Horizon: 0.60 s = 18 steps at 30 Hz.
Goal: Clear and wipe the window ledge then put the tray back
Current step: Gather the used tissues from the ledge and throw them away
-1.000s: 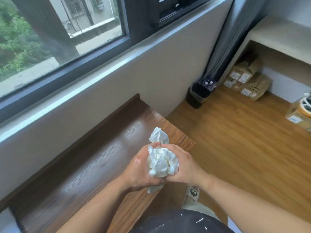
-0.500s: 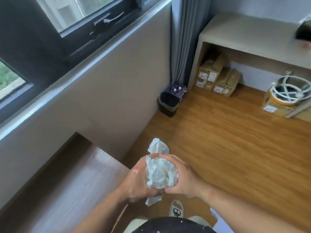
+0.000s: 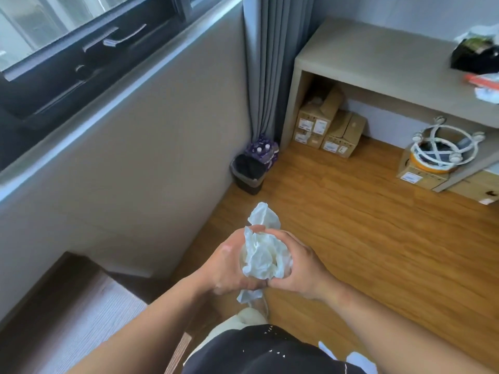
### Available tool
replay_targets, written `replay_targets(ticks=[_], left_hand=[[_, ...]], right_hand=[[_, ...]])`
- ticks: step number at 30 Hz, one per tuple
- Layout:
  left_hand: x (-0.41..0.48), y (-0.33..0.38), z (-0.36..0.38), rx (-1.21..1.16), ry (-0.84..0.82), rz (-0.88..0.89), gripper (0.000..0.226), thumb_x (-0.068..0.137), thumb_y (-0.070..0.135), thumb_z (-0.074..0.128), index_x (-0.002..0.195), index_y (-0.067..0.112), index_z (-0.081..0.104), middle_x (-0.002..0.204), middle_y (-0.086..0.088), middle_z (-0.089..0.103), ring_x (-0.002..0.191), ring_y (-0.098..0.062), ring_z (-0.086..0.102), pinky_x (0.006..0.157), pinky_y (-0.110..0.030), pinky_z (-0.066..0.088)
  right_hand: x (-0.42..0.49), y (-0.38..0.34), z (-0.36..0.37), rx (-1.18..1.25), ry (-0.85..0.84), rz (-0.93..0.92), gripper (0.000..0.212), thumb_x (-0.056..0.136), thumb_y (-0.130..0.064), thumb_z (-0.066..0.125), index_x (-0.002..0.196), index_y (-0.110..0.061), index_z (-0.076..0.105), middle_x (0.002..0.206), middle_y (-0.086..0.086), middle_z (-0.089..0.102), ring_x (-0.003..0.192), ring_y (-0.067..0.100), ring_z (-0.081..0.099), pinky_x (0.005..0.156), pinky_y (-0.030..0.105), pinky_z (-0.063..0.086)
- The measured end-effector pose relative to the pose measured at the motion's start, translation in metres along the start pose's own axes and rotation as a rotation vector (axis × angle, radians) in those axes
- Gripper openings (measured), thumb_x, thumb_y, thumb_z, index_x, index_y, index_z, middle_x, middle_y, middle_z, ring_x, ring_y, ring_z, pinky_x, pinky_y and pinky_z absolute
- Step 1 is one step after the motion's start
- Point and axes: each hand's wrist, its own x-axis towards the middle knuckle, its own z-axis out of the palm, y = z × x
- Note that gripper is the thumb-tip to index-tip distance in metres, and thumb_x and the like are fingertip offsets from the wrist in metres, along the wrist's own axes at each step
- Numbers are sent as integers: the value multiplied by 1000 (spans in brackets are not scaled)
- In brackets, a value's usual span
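Swinging right from a moment ago, wooden bench [image 3: 81, 314] shrunk to the lower-left corner, window ledge [image 3: 108, 103] slipping up-left, left hand [image 3: 226, 265] still curled round the crumpled tissue wad [image 3: 263, 255] above the floor [image 3: 378, 252], right hand [image 3: 299, 271] gripping its other side, desk [image 3: 378, 60] now in full view.

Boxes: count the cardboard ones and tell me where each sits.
5 boxes. Three are stacked under the desk by the curtain: an upper one, one beneath it, one to their right. One sits under the white rack, another lies at the right edge. More may hide behind.
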Motion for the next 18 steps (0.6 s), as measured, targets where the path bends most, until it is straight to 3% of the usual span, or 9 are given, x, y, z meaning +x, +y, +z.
replay_targets(ticks=[4, 8, 15, 18], left_hand=[[55, -15, -18, -34, -19, 0, 85, 66, 22, 97, 135, 29, 48, 121, 19, 56, 121, -14, 57, 95, -18, 48], [114, -18, -45, -61, -51, 19, 82, 66, 18, 96, 128, 41, 47, 121, 20, 55, 121, -9, 56, 94, -14, 46], [197, -19, -90, -74, -41, 50, 81, 64, 12, 95, 123, 43, 48, 118, 21, 55, 116, -5, 57, 92, -12, 45], [230, -28, -98, -52, -31, 24, 80, 64, 16, 96, 123, 42, 49, 117, 21, 56, 116, -7, 58, 92, -13, 46]], right_hand=[[47, 10, -27, -19, 8, 26, 93, 60, -36, 96, 138, -48, 47, 137, -23, 52, 129, 0, 51, 100, 18, 46], [100, 13, -56, -25, 20, 54, 93, 59, -40, 95, 138, -48, 48, 135, -24, 52, 127, -1, 52, 97, 11, 41], [181, 18, -97, -29, 18, 30, 94, 60, -39, 96, 142, -41, 48, 139, -21, 52, 131, 5, 52, 102, 19, 44], [215, 29, -114, -32, 7, 21, 94, 60, -37, 97, 141, -41, 48, 138, -22, 51, 131, 5, 51, 101, 17, 43]])
